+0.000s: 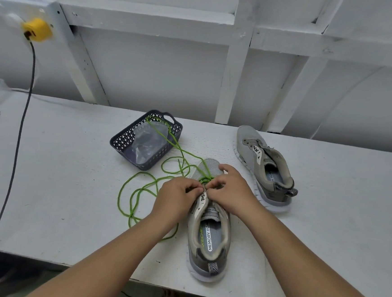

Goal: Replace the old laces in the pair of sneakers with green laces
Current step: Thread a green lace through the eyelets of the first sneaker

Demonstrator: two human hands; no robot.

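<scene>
White table (pixel 70 185), rough painted top. On it: dark lattice basket (pixel 130 138) toward the back; grey sneaker (pixel 209 231) at the front edge, heel nearest; second grey sneaker (pixel 255 157) apart to its right; green lace (pixel 137 190) looped loosely beside the basket; black cable (pixel 17 139) crossing the left end.

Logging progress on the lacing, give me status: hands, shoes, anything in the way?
Both hands, left hand and right hand, pinching green lace at near sneaker. Far sneaker unlaced. Loose lace trails from basket, tangle risk.
</scene>
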